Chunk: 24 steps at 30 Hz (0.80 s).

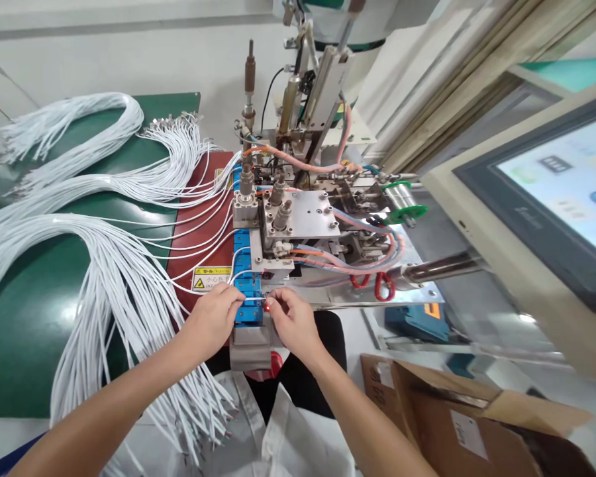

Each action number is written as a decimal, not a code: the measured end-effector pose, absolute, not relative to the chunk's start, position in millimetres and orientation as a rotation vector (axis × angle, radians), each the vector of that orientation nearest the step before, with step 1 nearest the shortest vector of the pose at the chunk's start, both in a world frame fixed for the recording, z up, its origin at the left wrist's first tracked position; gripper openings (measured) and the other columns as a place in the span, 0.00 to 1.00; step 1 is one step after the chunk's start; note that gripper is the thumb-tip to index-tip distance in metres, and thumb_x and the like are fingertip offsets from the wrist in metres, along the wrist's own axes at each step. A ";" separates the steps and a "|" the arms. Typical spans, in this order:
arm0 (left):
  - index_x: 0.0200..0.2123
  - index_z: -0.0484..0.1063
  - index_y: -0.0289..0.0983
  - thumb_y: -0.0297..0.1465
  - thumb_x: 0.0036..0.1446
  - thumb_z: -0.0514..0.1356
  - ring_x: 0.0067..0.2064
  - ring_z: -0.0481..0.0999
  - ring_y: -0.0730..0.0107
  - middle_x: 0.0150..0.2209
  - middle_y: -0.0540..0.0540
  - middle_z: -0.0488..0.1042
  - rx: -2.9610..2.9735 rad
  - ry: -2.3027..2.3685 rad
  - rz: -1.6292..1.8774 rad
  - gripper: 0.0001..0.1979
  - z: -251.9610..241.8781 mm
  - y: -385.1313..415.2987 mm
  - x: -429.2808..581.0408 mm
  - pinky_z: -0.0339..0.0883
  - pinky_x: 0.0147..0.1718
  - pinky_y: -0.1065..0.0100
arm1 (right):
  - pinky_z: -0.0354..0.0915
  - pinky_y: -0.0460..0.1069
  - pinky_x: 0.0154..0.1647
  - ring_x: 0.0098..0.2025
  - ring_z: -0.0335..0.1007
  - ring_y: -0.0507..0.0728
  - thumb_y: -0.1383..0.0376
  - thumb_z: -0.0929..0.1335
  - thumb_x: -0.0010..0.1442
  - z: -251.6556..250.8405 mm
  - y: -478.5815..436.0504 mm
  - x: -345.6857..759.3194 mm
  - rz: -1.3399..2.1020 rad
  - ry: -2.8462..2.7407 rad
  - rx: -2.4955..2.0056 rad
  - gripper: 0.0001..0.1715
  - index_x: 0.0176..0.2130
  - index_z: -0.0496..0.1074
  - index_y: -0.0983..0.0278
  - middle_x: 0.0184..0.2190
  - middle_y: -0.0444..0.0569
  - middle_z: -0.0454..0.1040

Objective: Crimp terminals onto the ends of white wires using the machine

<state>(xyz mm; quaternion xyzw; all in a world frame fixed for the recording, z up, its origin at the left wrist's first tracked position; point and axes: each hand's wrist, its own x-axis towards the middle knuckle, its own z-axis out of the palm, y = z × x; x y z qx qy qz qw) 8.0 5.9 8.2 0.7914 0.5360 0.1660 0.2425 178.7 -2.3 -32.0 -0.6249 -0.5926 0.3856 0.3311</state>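
A short stretch of white cable [253, 299] runs between my two hands, across the row of blue clamp blocks [248, 286] at the front of the machine. My left hand [216, 314] pinches the cable just left of the blocks. On their right side, my right hand [291, 319] has thumb and forefinger closed at the cable's end; the tip is hidden by the fingers. A small red glow shows by the right fingertips. More white cables lie in the blocks farther back, leading left to a large bundle of white cables [104, 265].
The machine [302, 215], with metal plates, cylinders and orange hoses, stands directly beyond my hands. A wire spool [402, 202] with green flanges sits at its right. A screen [571, 179] juts in at right, above an open cardboard box [442, 404]. A green mat [24, 358] covers the left table.
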 end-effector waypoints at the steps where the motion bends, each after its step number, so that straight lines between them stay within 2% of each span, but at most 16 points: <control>1: 0.32 0.70 0.36 0.24 0.56 0.51 0.36 0.71 0.67 0.31 0.46 0.70 2.165 1.477 0.440 0.08 8.4 6.0 8.5 0.65 0.38 0.64 | 0.58 0.45 0.25 0.24 0.62 0.52 0.63 0.61 0.53 -30.6 -1.4 178.9 1.004 -1.567 -1.661 0.08 0.26 0.67 0.63 0.22 0.44 0.69; 8: 0.31 0.69 0.36 0.23 0.55 0.52 0.35 0.71 0.68 0.31 0.47 0.70 2.148 1.485 0.413 0.07 8.8 8.8 9.2 0.65 0.37 0.65 | 0.55 0.45 0.23 0.23 0.61 0.53 0.63 0.60 0.53 -29.7 2.6 181.3 1.090 -1.607 -1.686 0.09 0.24 0.64 0.62 0.20 0.44 0.67; 11: 0.31 0.69 0.36 0.22 0.55 0.52 0.35 0.71 0.68 0.31 0.47 0.70 2.143 1.445 0.470 0.08 6.5 8.7 7.4 0.65 0.37 0.66 | 0.57 0.46 0.26 0.25 0.62 0.53 0.62 0.57 0.58 -30.1 4.9 184.1 1.065 -1.720 -1.594 0.13 0.24 0.62 0.62 0.21 0.43 0.65; 14: 0.32 0.69 0.36 0.23 0.55 0.52 0.34 0.71 0.69 0.31 0.48 0.70 2.134 1.417 0.535 0.07 4.2 7.1 5.7 0.65 0.36 0.67 | 0.58 0.47 0.31 0.29 0.63 0.54 0.59 0.56 0.60 -27.3 9.9 185.0 0.892 -1.857 -1.575 0.16 0.25 0.63 0.62 0.23 0.44 0.66; 18: 0.33 0.69 0.36 0.23 0.56 0.52 0.35 0.70 0.69 0.32 0.47 0.70 2.131 1.397 0.573 0.07 0.0 5.0 4.1 0.65 0.37 0.67 | 0.58 0.47 0.32 0.29 0.64 0.54 0.60 0.60 0.58 -24.2 14.9 182.2 0.720 -1.866 -1.500 0.12 0.26 0.64 0.62 0.24 0.45 0.67; 24: 0.33 0.69 0.35 0.23 0.56 0.52 0.36 0.71 0.69 0.32 0.47 0.71 2.147 1.364 0.634 0.07 -5.3 3.9 3.0 0.65 0.38 0.67 | 0.59 0.46 0.29 0.26 0.62 0.52 0.62 0.61 0.58 -32.4 12.1 181.0 0.774 -1.726 -1.435 0.11 0.25 0.63 0.62 0.23 0.44 0.65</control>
